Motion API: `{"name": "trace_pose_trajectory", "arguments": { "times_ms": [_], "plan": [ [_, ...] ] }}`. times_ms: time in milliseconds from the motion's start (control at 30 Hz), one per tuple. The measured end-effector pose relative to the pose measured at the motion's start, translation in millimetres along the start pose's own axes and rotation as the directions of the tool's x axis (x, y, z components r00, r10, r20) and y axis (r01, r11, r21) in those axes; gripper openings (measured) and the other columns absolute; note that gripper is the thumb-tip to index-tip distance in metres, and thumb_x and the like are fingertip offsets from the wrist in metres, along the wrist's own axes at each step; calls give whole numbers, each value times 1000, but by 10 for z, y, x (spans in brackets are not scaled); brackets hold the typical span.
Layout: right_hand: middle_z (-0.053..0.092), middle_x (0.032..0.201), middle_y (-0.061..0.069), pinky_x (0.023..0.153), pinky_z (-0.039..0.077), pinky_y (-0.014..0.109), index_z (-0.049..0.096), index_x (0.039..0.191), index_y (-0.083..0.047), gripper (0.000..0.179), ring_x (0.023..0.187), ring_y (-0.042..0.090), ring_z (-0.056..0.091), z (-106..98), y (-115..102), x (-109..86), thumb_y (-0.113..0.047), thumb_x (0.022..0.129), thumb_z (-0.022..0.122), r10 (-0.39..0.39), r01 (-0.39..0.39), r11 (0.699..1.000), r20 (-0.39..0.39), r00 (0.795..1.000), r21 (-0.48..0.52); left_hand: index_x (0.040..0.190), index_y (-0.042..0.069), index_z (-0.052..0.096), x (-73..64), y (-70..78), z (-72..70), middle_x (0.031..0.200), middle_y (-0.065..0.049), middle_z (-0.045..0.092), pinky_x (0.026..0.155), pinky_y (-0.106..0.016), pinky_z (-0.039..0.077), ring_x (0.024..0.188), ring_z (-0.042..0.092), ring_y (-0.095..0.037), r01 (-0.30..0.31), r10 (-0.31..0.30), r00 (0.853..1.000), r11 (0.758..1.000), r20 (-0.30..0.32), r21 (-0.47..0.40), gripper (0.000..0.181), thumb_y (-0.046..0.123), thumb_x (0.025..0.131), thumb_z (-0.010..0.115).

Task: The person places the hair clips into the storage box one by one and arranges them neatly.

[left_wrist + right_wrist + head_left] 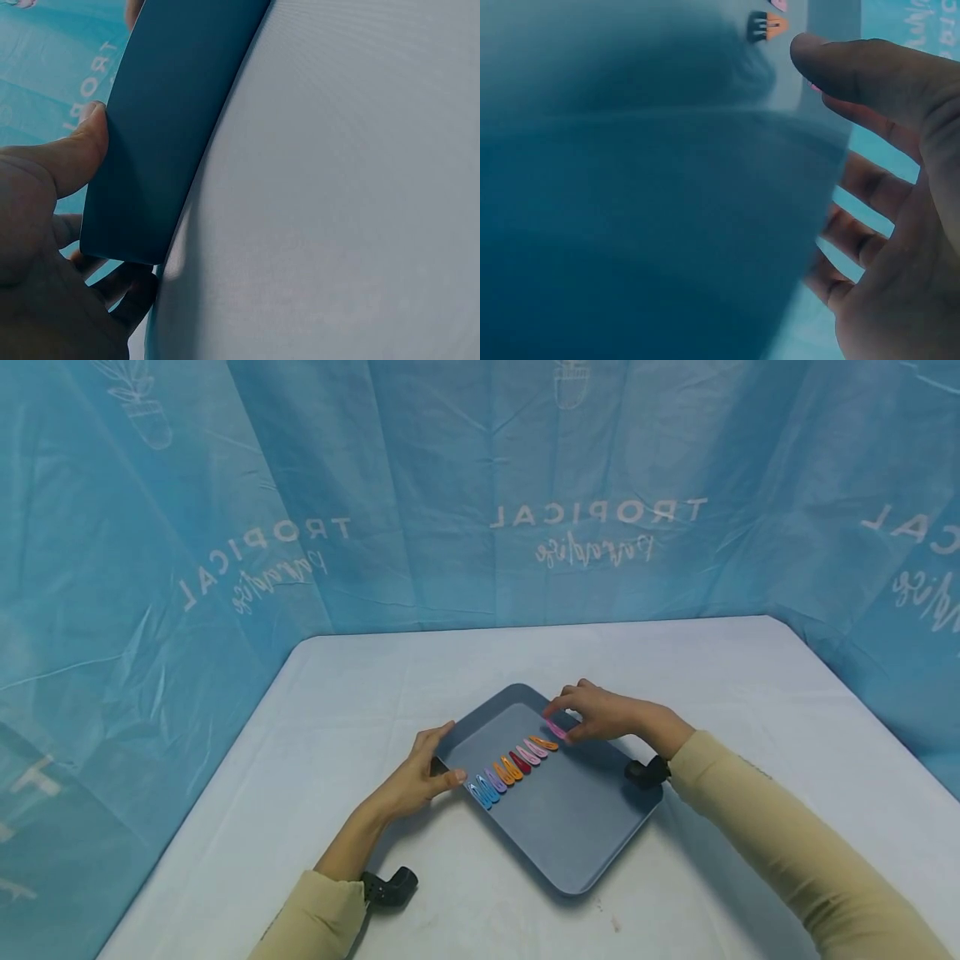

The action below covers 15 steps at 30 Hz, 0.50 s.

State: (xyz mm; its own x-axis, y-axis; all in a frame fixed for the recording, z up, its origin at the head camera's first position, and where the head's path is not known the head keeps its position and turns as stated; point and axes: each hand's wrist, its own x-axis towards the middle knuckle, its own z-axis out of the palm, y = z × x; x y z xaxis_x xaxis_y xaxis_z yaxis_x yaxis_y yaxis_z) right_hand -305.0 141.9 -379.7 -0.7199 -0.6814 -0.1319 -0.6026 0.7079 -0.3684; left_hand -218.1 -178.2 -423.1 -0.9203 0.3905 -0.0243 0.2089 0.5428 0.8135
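Observation:
A grey-blue rectangular tray point(577, 818) lies on the table, turned cornerwise in the head view. Across it runs a slanting row of snap hair clips: blue point(478, 795) at the left end, then purple, orange, a red clip point(520, 762), pink, and an orange clip point(543, 743) at the right. My right hand point(606, 713) pinches a bright pink hair clip point(556, 729) between thumb and fingers at the row's far right end; only a speck shows in the right wrist view. My left hand point(412, 783) grips the tray's left corner, thumb point(94, 146) against its side.
A white cloth covers the table point(360, 693). Blue printed curtains point(450, 460) hang behind it and at both sides. Black wrist cameras point(393, 888) sit on both wrists, the right one over the tray's right side.

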Motion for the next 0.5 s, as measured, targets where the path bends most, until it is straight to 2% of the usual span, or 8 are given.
{"name": "trace_pose_trajectory", "arguments": {
  "times_ms": [200,500],
  "plan": [
    [53,130,9,90,45,45,56,131,-17,48,114,26,40,65,5,33,-18,84,70,0,-1,1000,13,1000,14,152,13,14,8,-9,5,149,-17,18,113,-58,19,143,16,-37,-9,9,1000,1000,-3,18,83,31,89,65],
    [54,129,6,93,43,47,57,130,-19,48,114,26,42,111,49,94,-19,84,70,2,-2,999,21,1000,-41,152,12,15,11,-18,-3,149,-17,18,112,-59,18,143,15,-38,-11,12,1000,1000,-4,16,83,33,89,65]
  ]
}}
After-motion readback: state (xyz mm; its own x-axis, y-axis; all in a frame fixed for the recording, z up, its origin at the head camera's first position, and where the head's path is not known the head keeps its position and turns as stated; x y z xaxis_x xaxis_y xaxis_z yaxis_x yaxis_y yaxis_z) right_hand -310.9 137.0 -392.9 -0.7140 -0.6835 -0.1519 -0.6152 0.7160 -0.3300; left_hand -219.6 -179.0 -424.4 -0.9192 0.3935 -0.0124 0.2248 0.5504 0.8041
